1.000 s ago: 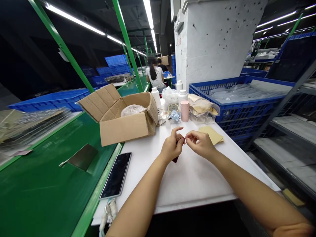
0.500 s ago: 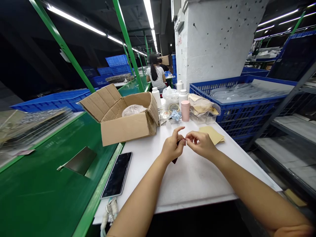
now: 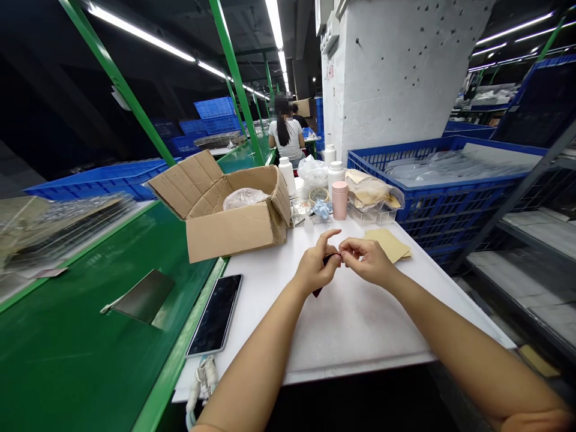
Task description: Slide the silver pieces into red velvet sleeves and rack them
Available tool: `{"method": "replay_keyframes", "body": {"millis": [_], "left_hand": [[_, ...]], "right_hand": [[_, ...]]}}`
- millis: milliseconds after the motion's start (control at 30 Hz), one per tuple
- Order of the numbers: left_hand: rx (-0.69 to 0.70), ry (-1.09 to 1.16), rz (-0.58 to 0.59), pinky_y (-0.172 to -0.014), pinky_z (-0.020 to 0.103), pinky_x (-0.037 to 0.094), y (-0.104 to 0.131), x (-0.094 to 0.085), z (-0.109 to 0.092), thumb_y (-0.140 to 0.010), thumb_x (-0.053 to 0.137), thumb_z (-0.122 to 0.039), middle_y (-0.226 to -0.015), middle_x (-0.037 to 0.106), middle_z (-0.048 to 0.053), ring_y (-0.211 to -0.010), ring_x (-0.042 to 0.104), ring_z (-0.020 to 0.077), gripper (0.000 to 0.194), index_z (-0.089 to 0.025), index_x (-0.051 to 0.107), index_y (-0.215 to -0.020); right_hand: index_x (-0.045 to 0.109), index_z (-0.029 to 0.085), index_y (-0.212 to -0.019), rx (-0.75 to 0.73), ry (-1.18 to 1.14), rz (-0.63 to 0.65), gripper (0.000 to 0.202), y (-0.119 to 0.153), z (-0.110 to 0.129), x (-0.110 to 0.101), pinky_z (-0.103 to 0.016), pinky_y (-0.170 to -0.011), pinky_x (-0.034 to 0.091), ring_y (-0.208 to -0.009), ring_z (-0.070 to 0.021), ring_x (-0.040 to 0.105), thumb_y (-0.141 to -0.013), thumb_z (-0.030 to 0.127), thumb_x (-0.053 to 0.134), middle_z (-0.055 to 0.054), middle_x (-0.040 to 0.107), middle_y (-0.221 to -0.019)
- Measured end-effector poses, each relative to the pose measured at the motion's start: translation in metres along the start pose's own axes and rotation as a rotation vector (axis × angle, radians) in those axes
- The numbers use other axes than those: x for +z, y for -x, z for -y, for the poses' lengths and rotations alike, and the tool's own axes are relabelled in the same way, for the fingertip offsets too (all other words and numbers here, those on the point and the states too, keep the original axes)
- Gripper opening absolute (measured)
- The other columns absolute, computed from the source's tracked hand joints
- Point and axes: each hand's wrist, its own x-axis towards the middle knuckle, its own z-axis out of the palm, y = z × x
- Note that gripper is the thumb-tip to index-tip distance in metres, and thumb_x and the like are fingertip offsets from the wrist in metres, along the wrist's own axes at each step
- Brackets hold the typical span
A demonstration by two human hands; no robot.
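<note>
A small dark red flat piece [image 3: 318,292] is held in my left hand [image 3: 318,266], pinched between thumb and curled fingers while the index finger points up and out. Most of the piece is hidden behind that hand. My right hand [image 3: 365,259] has thumb and fingertips pressed together at the piece's upper edge, touching my left fingertips. Both hands are above the white table [image 3: 351,336]. Just beyond my right hand lies a stack of tan paper sheets [image 3: 387,243].
An open cardboard box [image 3: 229,237] stands at the back left, a phone [image 3: 216,315] nearer. Behind my hands are a pink bottle [image 3: 340,201], white bottles and tape [image 3: 318,195]. A green conveyor [image 3: 67,354] runs left; a blue crate [image 3: 432,210] is right. A person [image 3: 287,135] sits ahead.
The view has shifted slightly. Both hands keep nearly the same pose at the dark red piece. On the conveyor, the flat dark item has slid a little to the left.
</note>
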Motion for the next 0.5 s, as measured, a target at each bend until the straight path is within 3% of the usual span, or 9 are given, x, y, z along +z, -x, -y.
{"method": "replay_keyframes", "body": {"millis": [233, 500], "left_hand": [[-0.005, 0.102, 0.057, -0.064, 0.019, 0.041, 0.0008, -0.0024, 0.0002, -0.079, 0.045, -0.016, -0.067, 0.057, -0.002, -0.062, 0.053, 0.0085, 0.059, -0.019, 0.024, -0.134], [0.008, 0.193, 0.091, -0.064, 0.020, 0.041, 0.0005, -0.0036, -0.0015, -0.080, 0.045, -0.019, -0.065, 0.056, -0.002, -0.062, 0.052, 0.0085, 0.058, -0.019, 0.024, -0.134]], "right_hand": [[0.052, 0.017, -0.073, 0.112, -0.221, 0.115, 0.005, 0.0010, -0.0028, -0.0007, -0.022, -0.051, 0.043, -0.056, -0.0112, 0.056, -0.076, 0.021, 0.053, 0.000, 0.060, -0.063], [0.053, 0.016, -0.076, 0.099, -0.378, 0.172, 0.011, -0.0002, 0.0012, -0.0011, -0.021, -0.049, 0.042, -0.055, -0.0102, 0.055, -0.080, 0.026, 0.050, -0.001, 0.059, -0.062]]}}
